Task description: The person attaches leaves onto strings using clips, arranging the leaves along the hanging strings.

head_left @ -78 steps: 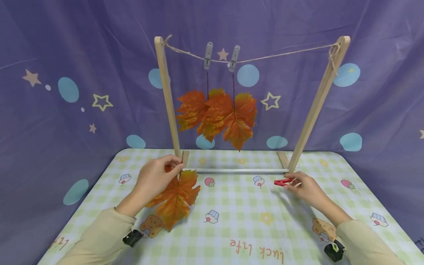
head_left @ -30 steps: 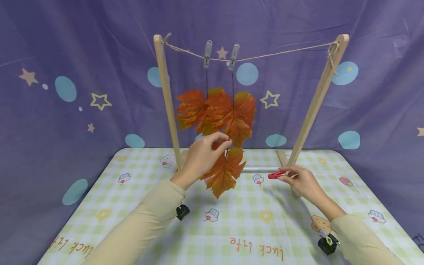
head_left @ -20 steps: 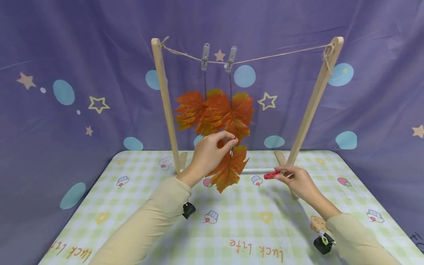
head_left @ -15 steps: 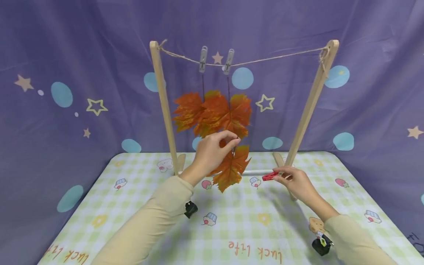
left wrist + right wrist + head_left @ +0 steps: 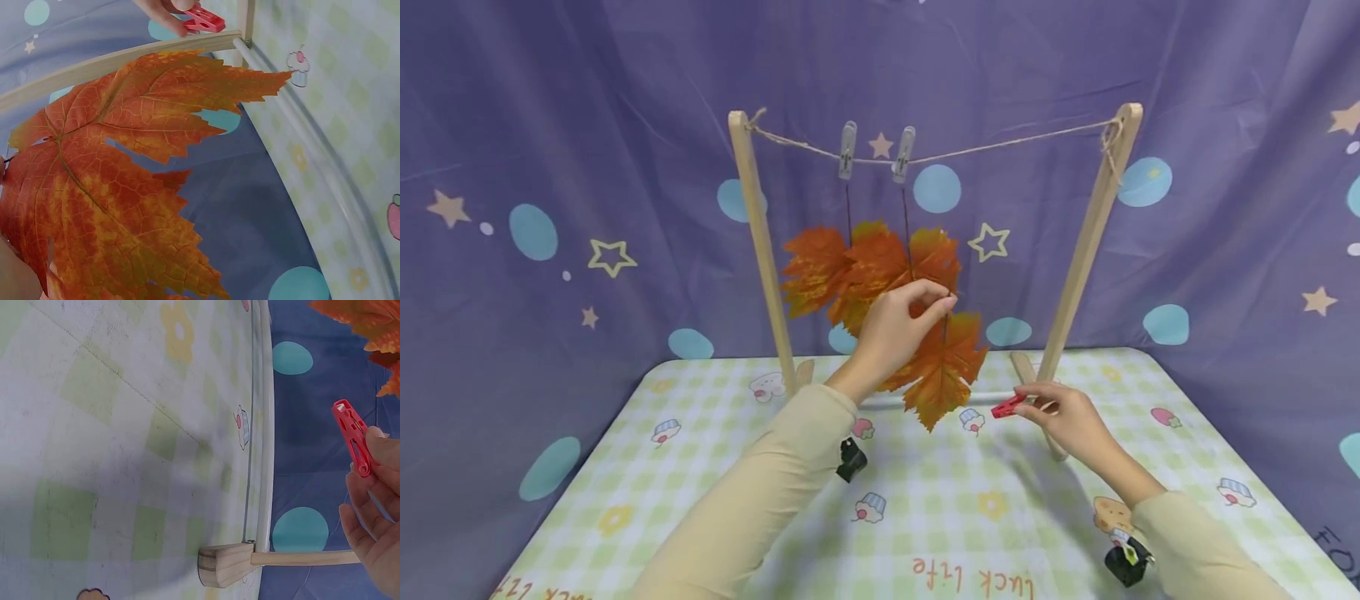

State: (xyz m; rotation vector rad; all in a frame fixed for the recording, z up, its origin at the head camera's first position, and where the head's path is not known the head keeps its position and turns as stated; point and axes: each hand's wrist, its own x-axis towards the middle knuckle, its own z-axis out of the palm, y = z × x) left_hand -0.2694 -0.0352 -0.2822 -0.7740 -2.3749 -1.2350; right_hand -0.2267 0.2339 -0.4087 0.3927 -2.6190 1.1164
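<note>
My left hand [image 5: 898,329] pinches the stem of an orange maple leaf [image 5: 946,371], which hangs below the fingertips in front of the rack. The same leaf [image 5: 106,187] fills much of the left wrist view. Between thumb and fingers my right hand [image 5: 1063,417] holds a red clothespin [image 5: 1009,406], low by the rack's right post; the right wrist view shows this red clothespin [image 5: 353,437] side on. Two more orange leaves [image 5: 816,271] hang by their stems from grey clothespins [image 5: 847,152] on a twine line [image 5: 1000,142]. My left hand overlaps part of them.
A wooden post [image 5: 762,250] on the left and another post [image 5: 1090,242] on the right carry the twine. A white rod [image 5: 887,402] joins them low down. Under the rack lies a green checked tablecloth [image 5: 760,517]; a purple curtain [image 5: 625,125] hangs behind.
My left hand has carried the leaf from the left side of the table up and right, before the hanging leaves. My right hand has moved slightly left with the red clothespin.
</note>
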